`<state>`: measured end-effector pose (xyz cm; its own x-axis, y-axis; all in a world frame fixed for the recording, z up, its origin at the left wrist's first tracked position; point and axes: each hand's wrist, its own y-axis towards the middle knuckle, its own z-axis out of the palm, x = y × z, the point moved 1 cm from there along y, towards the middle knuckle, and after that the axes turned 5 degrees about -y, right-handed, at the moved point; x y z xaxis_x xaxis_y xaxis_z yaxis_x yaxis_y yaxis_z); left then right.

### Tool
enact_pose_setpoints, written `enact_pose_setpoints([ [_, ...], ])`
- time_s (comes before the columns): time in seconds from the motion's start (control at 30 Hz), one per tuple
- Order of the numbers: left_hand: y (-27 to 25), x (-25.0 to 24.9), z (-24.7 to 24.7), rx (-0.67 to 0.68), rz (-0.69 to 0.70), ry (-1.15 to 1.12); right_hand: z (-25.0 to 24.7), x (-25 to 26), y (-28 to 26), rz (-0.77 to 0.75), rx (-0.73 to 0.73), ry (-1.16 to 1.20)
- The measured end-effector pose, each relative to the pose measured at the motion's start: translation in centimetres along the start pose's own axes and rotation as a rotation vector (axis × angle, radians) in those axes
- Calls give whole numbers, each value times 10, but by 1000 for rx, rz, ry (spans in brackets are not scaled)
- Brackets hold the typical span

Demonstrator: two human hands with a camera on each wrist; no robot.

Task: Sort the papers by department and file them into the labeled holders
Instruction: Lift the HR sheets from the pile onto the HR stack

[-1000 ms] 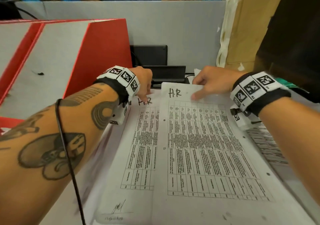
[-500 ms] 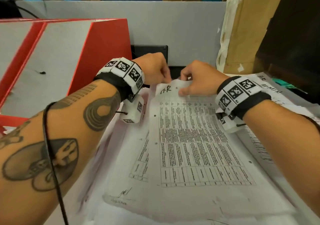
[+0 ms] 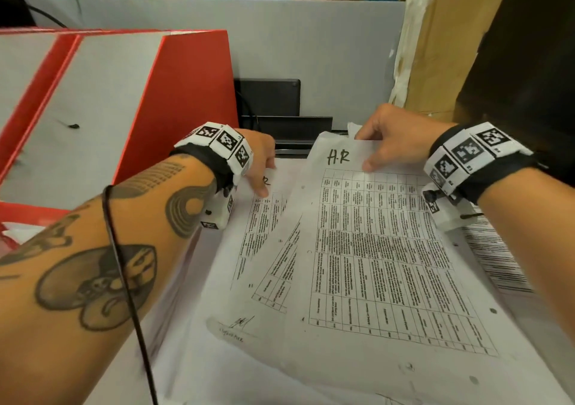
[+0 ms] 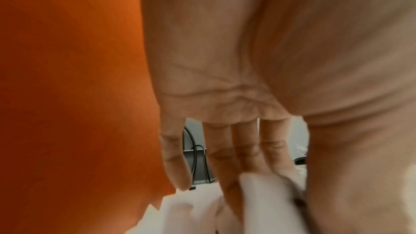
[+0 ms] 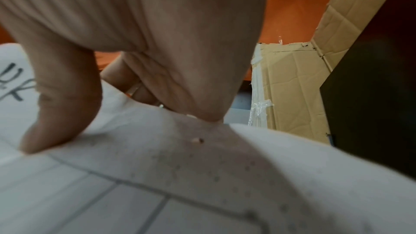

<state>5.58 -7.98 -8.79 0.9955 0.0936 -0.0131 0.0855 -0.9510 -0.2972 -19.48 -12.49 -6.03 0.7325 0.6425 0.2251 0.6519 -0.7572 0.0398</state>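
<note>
Head view: our right hand (image 3: 395, 138) pinches the top edge of the HR sheet (image 3: 367, 249), thumb on the face, fingers behind. Our left hand (image 3: 259, 163) sits with fingers extended on the second HR sheet (image 3: 267, 224) just left, pinning it flat, gripping nothing. Both sheets lie on the paper pile (image 3: 280, 370) on the counter.

To do this well, we'd keep the left pressing so only one sheet comes away, square the HR pages together, then file them.

Red holder (image 3: 174, 105) stands at left, black tray (image 3: 289, 127) behind the pile, grey partition (image 3: 311, 40) beyond, taped cardboard (image 3: 435, 46) right.
</note>
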Motion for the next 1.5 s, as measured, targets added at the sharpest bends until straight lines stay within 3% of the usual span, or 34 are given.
enact_pose_setpoints([
  [0.17, -4, -1, -8, -218, -7, -52, 2, 5, 2, -18, 36, -17],
  [0.33, -14, -12, -16, -198, 98, -184, 15, 20, 9, -57, 31, 16],
  [0.5, -23, -18, -21, -138, 199, -485, 21, 23, 11, -94, -4, -19],
  [0.57, -22, -14, -23, -110, 147, -572, 18, 15, 10, -65, -4, 9],
  [0.63, -17, -8, -21, -71, 77, -496, 14, 5, 6, -33, 33, 62],
  [0.77, -5, 1, -9, 112, 8, -57, 7, -11, -2, -28, 23, 26],
  [1.03, -1, -4, -3, -99, -16, -30, 10, -13, -4, -10, -5, 62],
  [1.23, -18, -20, -15, -185, 229, -365, 6, 5, 1, 4, -24, 70],
  [1.4, -33, -33, -21, 39, 470, -947, 14, 6, 2, -44, -52, 69],
  [1.47, -33, -28, -23, 112, 401, -1178, 14, -6, -1, -46, -102, 179],
  [1.5, -30, -24, -22, 109, 328, -1175, 14, -12, -4, -64, -123, 228],
])
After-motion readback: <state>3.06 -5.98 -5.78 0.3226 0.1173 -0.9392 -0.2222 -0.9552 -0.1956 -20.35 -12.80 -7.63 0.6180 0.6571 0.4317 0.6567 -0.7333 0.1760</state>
